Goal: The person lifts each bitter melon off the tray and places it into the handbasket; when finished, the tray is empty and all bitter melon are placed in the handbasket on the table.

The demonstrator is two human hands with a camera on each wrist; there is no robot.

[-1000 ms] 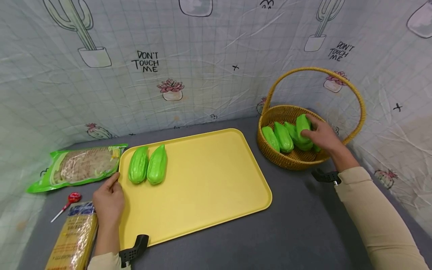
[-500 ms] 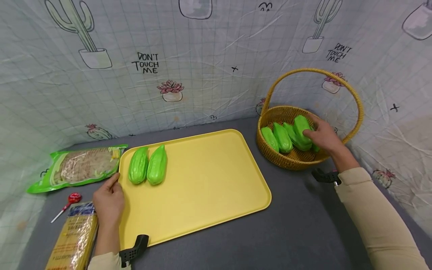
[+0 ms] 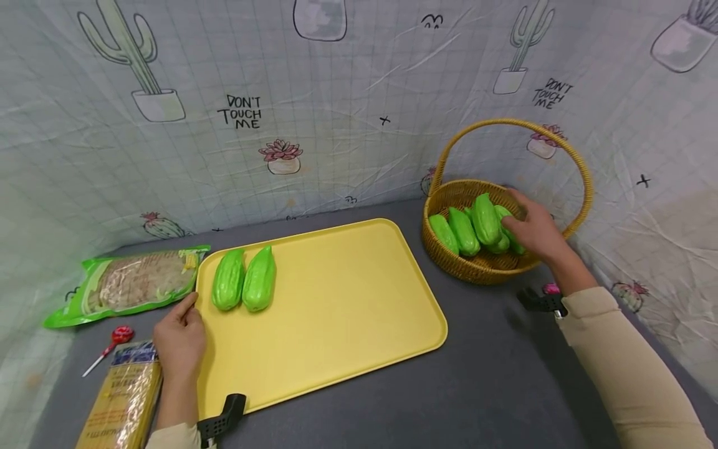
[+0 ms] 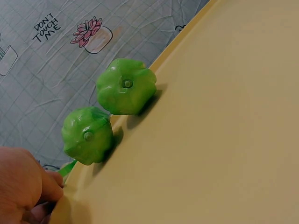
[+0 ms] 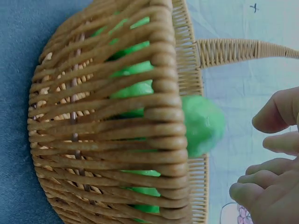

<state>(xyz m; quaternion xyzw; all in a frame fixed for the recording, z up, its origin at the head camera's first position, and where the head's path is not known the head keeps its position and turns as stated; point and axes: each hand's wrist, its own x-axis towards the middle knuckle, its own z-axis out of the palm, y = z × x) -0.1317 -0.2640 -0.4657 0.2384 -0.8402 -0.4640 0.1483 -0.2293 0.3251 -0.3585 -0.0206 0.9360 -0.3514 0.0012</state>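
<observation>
A yellow tray [image 3: 336,312] lies on the grey table with two green gourds [image 3: 244,287] side by side at its far left; both gourds [image 4: 107,112] show end-on in the left wrist view. My left hand [image 3: 179,340] holds the tray's left rim, thumb on top, fingers curled at the edge [image 4: 28,186]. A wicker basket [image 3: 477,268] with a hoop handle holds several green gourds. One gourd [image 3: 485,218] sticks up above the rim [image 5: 201,126]. My right hand [image 3: 530,231] reaches into the basket just right of that gourd, fingers [image 5: 275,140] loosely curled, with a gap to it.
A green food packet [image 3: 129,284], a red lollipop [image 3: 120,335] and a yellow packet [image 3: 120,399] lie left of the tray. A printed cloth wall closes the back and both sides. Bare grey table [image 3: 493,374] lies between tray and basket.
The raised gourd has tipped a little leftward in the basket, away from my right hand's fingers. My left hand stays on the tray rim.
</observation>
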